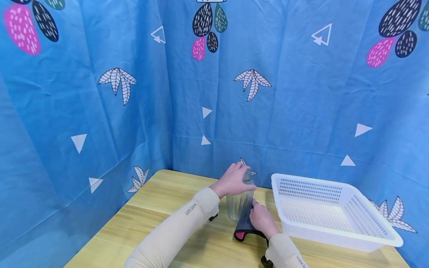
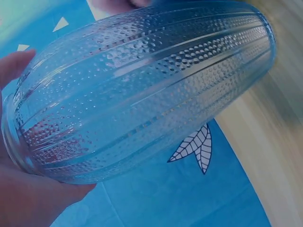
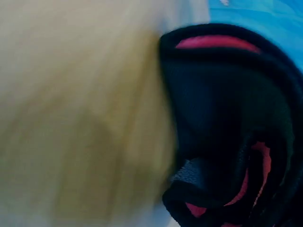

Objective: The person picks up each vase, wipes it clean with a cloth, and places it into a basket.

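A: Head view, lower centre of the frame: the left hand [image 1: 233, 181] is cupped over the rim of a ribbed glass vase [image 1: 238, 204], fingers curled round its top, probably to steady it upright on the wooden table [image 1: 161, 212].

B: And the other hand?

A: The right hand [image 1: 263, 220] sits just below and right of the vase, gripping a black sleeve with pink lining [image 1: 244, 225] and pressing it against the glass, seemingly to wrap it.

B: Anything inside the vase?

A: Nothing shows; the left wrist view shows clear dimpled glass.

B: The container on the right?

A: A white perforated basket [image 1: 335, 238], near the vase, holding nothing visible.
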Demonstrator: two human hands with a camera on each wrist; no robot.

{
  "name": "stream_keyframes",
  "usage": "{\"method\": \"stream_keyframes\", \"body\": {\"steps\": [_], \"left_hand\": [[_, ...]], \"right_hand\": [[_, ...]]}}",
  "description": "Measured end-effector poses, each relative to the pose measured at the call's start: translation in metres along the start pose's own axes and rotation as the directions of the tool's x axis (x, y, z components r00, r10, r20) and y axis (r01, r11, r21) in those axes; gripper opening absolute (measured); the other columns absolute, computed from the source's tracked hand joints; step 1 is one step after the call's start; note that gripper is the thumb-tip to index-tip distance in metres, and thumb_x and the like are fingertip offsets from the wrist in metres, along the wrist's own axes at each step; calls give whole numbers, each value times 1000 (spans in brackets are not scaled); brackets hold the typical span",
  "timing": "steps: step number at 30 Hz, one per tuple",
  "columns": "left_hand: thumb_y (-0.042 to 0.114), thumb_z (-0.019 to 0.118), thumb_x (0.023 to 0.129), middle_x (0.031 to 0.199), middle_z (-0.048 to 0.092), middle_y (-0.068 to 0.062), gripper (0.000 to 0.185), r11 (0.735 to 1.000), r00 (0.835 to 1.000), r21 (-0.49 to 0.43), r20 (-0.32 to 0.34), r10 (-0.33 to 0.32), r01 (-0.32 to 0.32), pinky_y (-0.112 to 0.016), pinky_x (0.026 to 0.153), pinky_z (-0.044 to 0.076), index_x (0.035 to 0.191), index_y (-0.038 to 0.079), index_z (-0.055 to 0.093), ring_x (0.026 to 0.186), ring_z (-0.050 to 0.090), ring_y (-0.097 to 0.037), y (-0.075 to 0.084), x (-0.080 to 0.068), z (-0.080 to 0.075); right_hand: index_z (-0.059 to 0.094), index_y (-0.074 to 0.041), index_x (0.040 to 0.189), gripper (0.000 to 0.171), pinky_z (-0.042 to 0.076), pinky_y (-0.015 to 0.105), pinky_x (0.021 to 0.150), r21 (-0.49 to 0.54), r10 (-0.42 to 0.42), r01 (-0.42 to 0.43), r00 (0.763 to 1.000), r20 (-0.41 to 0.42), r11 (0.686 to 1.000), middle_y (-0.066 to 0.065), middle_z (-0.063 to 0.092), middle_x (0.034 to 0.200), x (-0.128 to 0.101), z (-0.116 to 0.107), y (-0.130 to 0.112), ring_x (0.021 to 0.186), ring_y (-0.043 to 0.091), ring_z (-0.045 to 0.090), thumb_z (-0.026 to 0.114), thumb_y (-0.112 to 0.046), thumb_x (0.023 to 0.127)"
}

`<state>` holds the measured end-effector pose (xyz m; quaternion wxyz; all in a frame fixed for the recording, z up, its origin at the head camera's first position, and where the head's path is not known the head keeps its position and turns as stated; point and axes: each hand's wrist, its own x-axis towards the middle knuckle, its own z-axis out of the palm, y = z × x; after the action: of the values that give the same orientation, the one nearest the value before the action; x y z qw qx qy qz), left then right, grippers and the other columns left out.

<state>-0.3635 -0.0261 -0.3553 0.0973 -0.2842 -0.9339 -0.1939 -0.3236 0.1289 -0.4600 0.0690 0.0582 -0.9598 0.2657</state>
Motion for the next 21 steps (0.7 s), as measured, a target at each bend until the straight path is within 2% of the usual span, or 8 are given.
{"method": "stream_keyframes", "body": {"steps": [4, 7, 10, 12, 14, 18, 21], "left_hand": [[63, 60, 92, 150, 45, -12, 80, 999, 999, -8, -26, -44, 44, -43, 114, 38, 150, 9, 47, 140, 39, -27, 0, 0, 3], [67, 58, 91, 150, 49, -10, 83, 997, 998, 57, -44, -49, 51, -44, 114, 38, 149, 8, 48, 140, 41, -26, 0, 0, 4], [69, 60, 88, 148, 53, -7, 84, 991, 997, 118, -52, -53, 59, -49, 111, 38, 149, 11, 50, 137, 45, -25, 2, -1, 1], [70, 62, 87, 149, 53, -5, 85, 989, 997, 134, -43, -62, 67, -52, 111, 37, 149, 14, 50, 138, 45, -24, 4, -2, -3], [68, 65, 86, 151, 52, -4, 85, 990, 997, 121, -27, -71, 73, -53, 111, 36, 150, 15, 50, 139, 45, -24, 5, -1, -6], [60, 69, 88, 154, 48, -5, 82, 995, 997, 62, 25, -73, 72, -55, 113, 35, 151, 13, 47, 142, 42, -26, 8, 1, -9], [52, 70, 90, 156, 45, -7, 79, 998, 996, 2, 61, -70, 70, -54, 115, 34, 153, 11, 44, 145, 38, -27, 10, 2, -10]], "right_hand": [[40, 11, 148, 51, 48, 59, 97, 52, 6, -7, 1000, 8, 999, 36, 56, 134, -4, 1, 2, 120, 49, 58, 43, -6, 99], [37, 9, 150, 51, 44, 60, 103, 124, 14, -9, 999, -34, 992, 35, 49, 142, -8, -7, 0, 128, 50, 51, 42, -8, 102], [35, 6, 152, 51, 42, 60, 104, 163, 9, 10, 994, -112, 987, 34, 47, 145, -11, -21, -8, 131, 49, 50, 41, -10, 104], [34, 4, 154, 52, 44, 59, 102, 183, -3, 33, 987, -161, 983, 33, 47, 146, -12, -33, -15, 127, 48, 53, 41, -11, 105], [33, 2, 155, 52, 46, 58, 99, 187, -25, 67, 975, -219, 980, 34, 50, 143, -12, -44, -21, 124, 47, 56, 41, -11, 105], [29, -7, 159, 54, 44, 59, 100, 223, -59, 130, 952, -301, 966, 33, 50, 141, -12, -62, -33, 128, 46, 51, 40, -13, 107], [27, -14, 161, 55, 42, 60, 101, 235, -71, 156, 940, -334, 959, 29, 47, 143, -11, -70, -42, 131, 46, 48, 40, -15, 107]]}}
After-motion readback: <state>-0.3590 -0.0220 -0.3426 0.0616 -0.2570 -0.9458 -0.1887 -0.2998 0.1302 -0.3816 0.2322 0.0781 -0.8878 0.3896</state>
